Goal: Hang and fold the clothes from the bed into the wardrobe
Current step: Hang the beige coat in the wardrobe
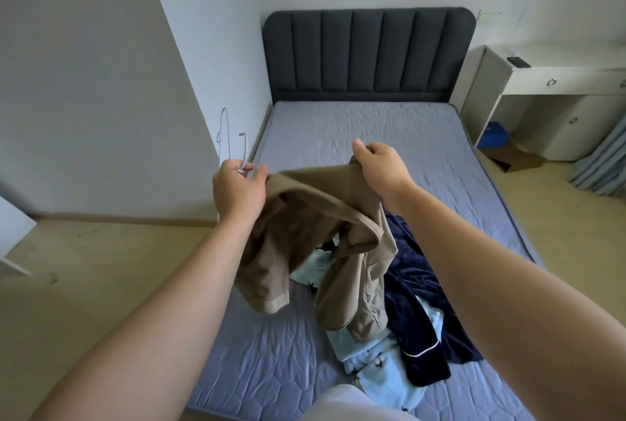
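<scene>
I hold a brown garment (305, 237) up over the bed (338, 136). My left hand (237, 190) pinches its left top edge and also grips a white wire hanger (244, 149), whose hook rises above my fingers. At the right top edge, my right hand (379, 166) pinches the cloth. The garment hangs down and its lower ends touch the pile below. A dark navy garment (420, 302) with white piping and a light blue patterned garment (382, 366) lie heaped on the mattress under it.
A dark padded headboard (369, 55) stands at the far end of the bed. Left of the bed is a white wall panel (101, 82) and wooden floor (84, 285). A white desk (555, 82), a cardboard box (518, 158) and a curtain (606, 163) are at the right.
</scene>
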Tool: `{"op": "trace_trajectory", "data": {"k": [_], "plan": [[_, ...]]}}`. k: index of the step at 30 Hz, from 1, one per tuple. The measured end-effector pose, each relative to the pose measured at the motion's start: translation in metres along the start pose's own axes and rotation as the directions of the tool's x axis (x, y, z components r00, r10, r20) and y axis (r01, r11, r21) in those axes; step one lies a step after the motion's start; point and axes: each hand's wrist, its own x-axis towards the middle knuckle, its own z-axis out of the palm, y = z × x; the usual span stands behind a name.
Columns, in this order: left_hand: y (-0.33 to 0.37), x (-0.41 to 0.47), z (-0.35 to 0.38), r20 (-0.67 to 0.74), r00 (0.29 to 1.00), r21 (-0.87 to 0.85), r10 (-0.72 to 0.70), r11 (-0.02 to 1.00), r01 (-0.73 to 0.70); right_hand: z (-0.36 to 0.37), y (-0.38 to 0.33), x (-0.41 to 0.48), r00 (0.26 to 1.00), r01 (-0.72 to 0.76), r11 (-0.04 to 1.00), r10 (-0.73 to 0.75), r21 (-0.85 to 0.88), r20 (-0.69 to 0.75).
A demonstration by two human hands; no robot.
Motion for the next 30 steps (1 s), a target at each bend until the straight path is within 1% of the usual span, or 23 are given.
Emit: {"op": "trace_trajectory", "data": {"k": [3, 6, 8, 10, 12, 15, 17, 18, 20, 22, 24, 26, 28, 30], "plan": [[-0.006, -0.019, 0.005, 0.042, 0.999, -0.037, 0.013, 0.999, -0.011, 0.003, -0.012, 0.002, 0.994, -0.107, 0.982, 0.111, 0.156, -0.019], [-0.012, -0.041, 0.009, 0.127, 0.992, -0.143, 0.007, 0.99, 0.012, 0.004, -0.025, 0.004, 0.958, -0.273, 0.893, 0.286, 0.358, 0.019], [-0.012, -0.056, 0.009, 0.187, 0.982, -0.169, 0.025, 0.986, 0.007, 0.004, -0.032, 0.005, 0.94, -0.312, 0.834, 0.34, 0.454, 0.022], [-0.013, -0.071, 0.009, 0.267, 0.963, -0.189, 0.036, 0.982, 0.015, 0.003, -0.037, 0.006, 0.936, -0.303, 0.766, 0.351, 0.567, 0.027], [-0.015, -0.084, 0.009, 0.349, 0.935, -0.214, 0.057, 0.977, 0.021, 0.004, -0.043, 0.006, 0.941, -0.279, 0.662, 0.332, 0.695, 0.061], [-0.016, -0.099, 0.016, 0.509, 0.858, -0.248, 0.077, 0.967, 0.06, 0.008, -0.05, 0.006, 0.954, -0.244, 0.573, 0.287, 0.782, 0.087], [-0.012, -0.102, 0.025, 0.576, 0.812, -0.202, 0.093, 0.979, 0.032, 0.01, -0.056, 0.005, 0.96, -0.23, 0.525, 0.263, 0.82, 0.101], [-0.009, -0.101, 0.031, 0.577, 0.81, -0.185, 0.107, 0.983, 0.002, 0.011, -0.058, 0.004, 0.962, -0.227, 0.506, 0.248, 0.832, 0.112], [0.001, -0.095, 0.042, 0.51, 0.853, -0.197, 0.11, 0.98, -0.009, 0.012, -0.063, 0.002, 0.966, -0.225, 0.485, 0.221, 0.845, 0.131], [0.011, -0.085, 0.05, 0.43, 0.902, -0.226, 0.049, 0.972, 0.055, 0.011, -0.067, 0.002, 0.97, -0.218, 0.468, 0.201, 0.857, 0.137], [0.019, -0.073, 0.055, 0.373, 0.927, -0.254, -0.032, 0.958, 0.135, 0.008, -0.071, 0.001, 0.976, -0.199, 0.452, 0.171, 0.869, 0.134], [0.024, -0.058, 0.058, 0.356, 0.93, -0.261, -0.091, 0.946, 0.193, 0.004, -0.075, 0.001, 0.98, -0.183, 0.436, 0.148, 0.881, 0.13], [0.029, -0.045, 0.061, 0.366, 0.928, -0.261, -0.066, 0.95, 0.17, -0.001, -0.08, 0.002, 0.984, -0.168, 0.419, 0.129, 0.892, 0.125], [0.037, -0.033, 0.06, 0.401, 0.915, -0.331, -0.034, 0.926, 0.18, -0.008, -0.088, 0.004, 0.988, -0.142, 0.406, 0.11, 0.903, 0.106]]}}
